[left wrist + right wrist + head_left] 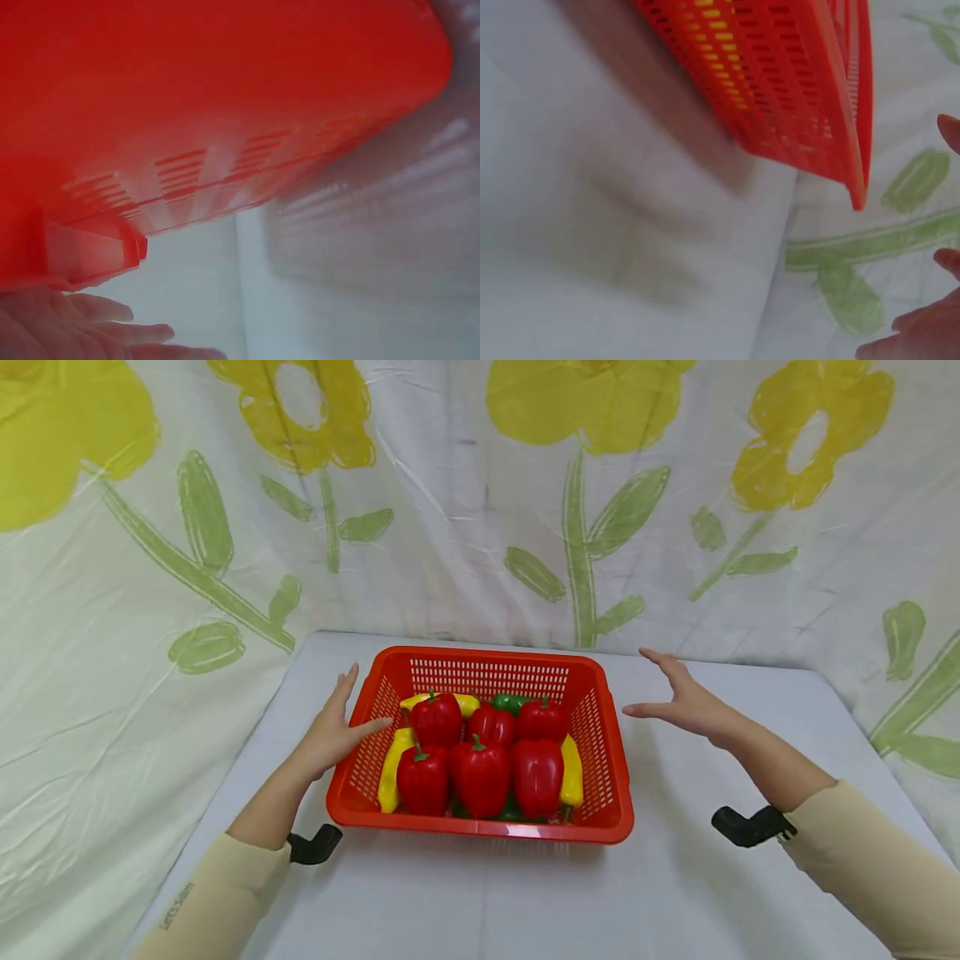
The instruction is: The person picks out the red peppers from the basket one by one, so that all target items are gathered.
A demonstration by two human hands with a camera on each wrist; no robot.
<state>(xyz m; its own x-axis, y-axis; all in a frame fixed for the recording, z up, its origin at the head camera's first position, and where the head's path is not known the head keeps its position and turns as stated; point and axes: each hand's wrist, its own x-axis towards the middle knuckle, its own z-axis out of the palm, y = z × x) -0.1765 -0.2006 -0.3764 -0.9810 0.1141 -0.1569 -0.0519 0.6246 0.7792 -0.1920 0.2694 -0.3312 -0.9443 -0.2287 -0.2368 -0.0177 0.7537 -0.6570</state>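
Note:
A red plastic basket [480,828] with slotted walls sits on the white table. Several glossy red bell peppers [480,777] fill its middle, with long yellow pepper-like pieces [395,770] along the sides and back. Bits of green [512,702] show between them, mostly hidden. My left hand [330,735] is at the basket's left rim, fingers extended and thumb reaching over the edge. In the left wrist view its fingers [142,334] lie straight beside the red wall. My right hand [693,702] hovers apart from the right rim, thumb and fingers spread, holding nothing.
A pale cloth [450,527] printed with yellow flowers and green leaves hangs behind and beside the table [420,902]. Black wrist mounts [315,845] stick out from both beige sleeves [862,860].

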